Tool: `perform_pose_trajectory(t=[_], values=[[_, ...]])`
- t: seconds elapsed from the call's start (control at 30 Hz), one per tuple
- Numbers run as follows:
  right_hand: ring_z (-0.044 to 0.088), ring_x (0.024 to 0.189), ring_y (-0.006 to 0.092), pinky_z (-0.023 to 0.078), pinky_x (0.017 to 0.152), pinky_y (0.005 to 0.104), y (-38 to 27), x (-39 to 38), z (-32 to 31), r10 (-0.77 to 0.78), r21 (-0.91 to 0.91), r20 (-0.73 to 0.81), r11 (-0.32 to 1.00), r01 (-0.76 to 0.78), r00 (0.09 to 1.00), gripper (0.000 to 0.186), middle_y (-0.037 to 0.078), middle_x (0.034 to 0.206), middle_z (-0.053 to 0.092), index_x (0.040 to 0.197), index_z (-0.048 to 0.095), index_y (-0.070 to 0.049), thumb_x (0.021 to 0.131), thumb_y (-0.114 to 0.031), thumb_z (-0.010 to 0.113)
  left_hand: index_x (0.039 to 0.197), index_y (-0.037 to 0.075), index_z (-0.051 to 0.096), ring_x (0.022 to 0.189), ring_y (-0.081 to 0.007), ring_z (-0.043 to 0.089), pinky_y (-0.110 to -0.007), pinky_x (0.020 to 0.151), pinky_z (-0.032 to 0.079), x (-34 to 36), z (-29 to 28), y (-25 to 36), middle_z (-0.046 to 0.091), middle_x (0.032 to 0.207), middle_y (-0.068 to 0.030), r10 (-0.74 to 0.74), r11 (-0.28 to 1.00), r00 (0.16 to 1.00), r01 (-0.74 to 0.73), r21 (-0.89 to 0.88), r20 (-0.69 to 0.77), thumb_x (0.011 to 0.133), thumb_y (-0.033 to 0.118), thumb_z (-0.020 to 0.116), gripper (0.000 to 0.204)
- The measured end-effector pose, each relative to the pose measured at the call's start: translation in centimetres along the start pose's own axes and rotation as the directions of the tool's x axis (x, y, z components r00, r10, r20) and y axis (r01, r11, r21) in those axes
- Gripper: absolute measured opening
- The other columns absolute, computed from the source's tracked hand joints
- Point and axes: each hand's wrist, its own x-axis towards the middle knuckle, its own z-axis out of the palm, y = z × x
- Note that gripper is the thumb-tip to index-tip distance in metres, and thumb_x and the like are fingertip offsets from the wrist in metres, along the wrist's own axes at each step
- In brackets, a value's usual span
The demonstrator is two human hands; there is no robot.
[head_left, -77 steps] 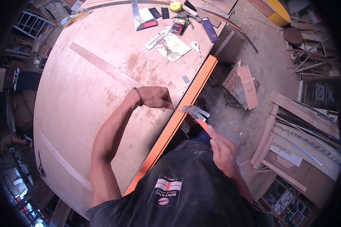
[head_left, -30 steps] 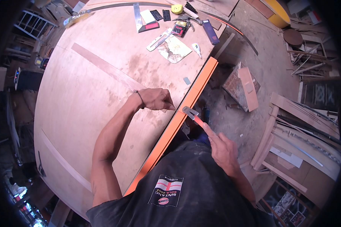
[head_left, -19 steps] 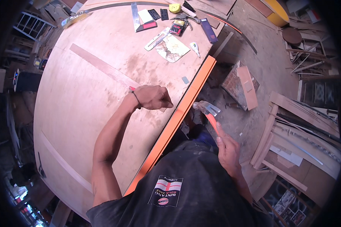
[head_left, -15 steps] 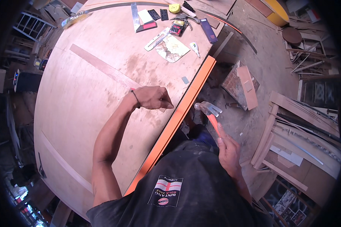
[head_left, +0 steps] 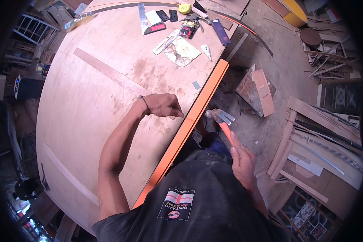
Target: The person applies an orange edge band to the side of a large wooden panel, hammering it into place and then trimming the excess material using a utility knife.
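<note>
My right hand (head_left: 243,159) is wrapped around the orange handle of a claw hammer (head_left: 222,117). The hammer's metal head is in the air just right of a long orange strip (head_left: 198,105) with a groove along it, which runs down the near edge of a large wooden panel (head_left: 97,121). Over the panel, close to that strip, my left hand (head_left: 163,105) is bent at the wrist with its fingers pinched together. Whatever the fingertips hold, if anything, is too small or hidden to make out. The hammer head and my left fingertips are apart.
Toward the panel's far end lie a try square (head_left: 143,20), a yellow tape measure (head_left: 184,9), a utility knife (head_left: 165,43), a dark blue box (head_left: 221,32) and a small glue bottle (head_left: 206,51). Right of me stand a low stand (head_left: 248,86) and stacked boards (head_left: 294,157).
The hammer head has shifted slightly left, toward the orange strip. My left hand stays in nearly the same spot, still pinched.
</note>
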Motion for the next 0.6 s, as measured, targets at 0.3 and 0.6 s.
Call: perform_pose_trajectory(t=[0.3, 0.6], values=[[0.060, 0.065, 0.0316, 0.050, 0.064, 0.0435, -0.2, 0.1, 0.0, -0.001, -0.006, 0.018, 1.000, 0.001, 1.000, 0.054, 0.016, 0.079, 0.060, 0.155, 0.062, -0.016, 0.102, -0.004, 0.065, 0.123, -0.002, 0.079, 0.097, -0.0272, 0.078, -0.039, 0.090, 0.058, 0.4, 0.2, -1.0, 0.082, 0.107, -0.0182, 0.035, 0.998, 0.999, -0.035, -0.050, 0.005, 0.102, 0.036, 0.068, 0.045], [0.075, 0.098, 0.0363, 0.057, 0.088, 0.0396, -1.0, 0.3, -0.7, 0.122, -0.032, 0.150, 0.992, -0.118, 0.981, 0.049, 0.028, 0.123, 0.073, 0.151, 0.060, 0.001, 0.102, 0.003, 0.059, 0.119, 0.001, 0.081, 0.095, -0.0303, 0.077, -0.040, 0.088, 0.058, -0.2, -0.3, 1.1, 0.082, 0.105, -0.0161, -0.015, 0.992, 1.000, 0.018, 0.122, -0.026, 0.102, 0.038, 0.068, 0.042]])
